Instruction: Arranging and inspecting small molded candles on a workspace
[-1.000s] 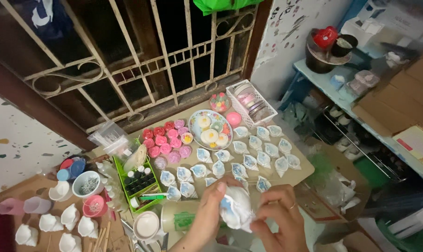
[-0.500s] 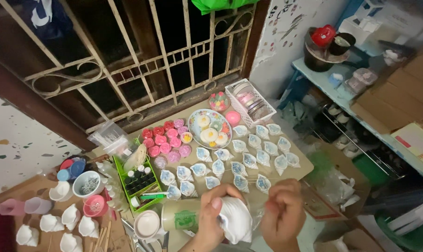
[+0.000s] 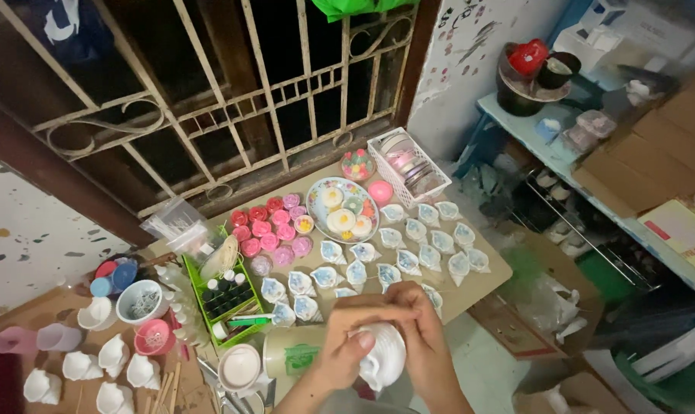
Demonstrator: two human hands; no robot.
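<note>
Head view, looking down on a low tan counter (image 3: 481, 277) set before a white scrolled metal window grille (image 3: 232, 115). Both hands meet at the lower centre of the frame, above the counter's near edge: the left hand (image 3: 346, 351) and the right hand (image 3: 422, 337) are each closed around one white ribbed shell-shaped mould (image 3: 383, 354), the left hand's fingers across its top and left side, the right hand's fingers on its right side. The mould is held in the air, clear of the counter surface. Just beyond the hands lie rows of small white shell-shaped pieces with blue centres (image 3: 397, 257), spread across the middle and right of the counter. Behind them stands a round patterned plate (image 3: 315, 201) carrying cream and green round pieces, and to its left a cluster of pink and red flower-shaped pieces (image 3: 269, 230). A white mesh basket of ribbon rolls (image 3: 409, 165) sits at the far right corner. A green plastic tray of small dark bottles (image 3: 221, 295) stands left of the hands, with a round white dish (image 3: 240, 368) just beside the left hand. Further plain white shell moulds (image 3: 95, 372) lie at the lower left, near a white cup (image 3: 140, 300).
</note>
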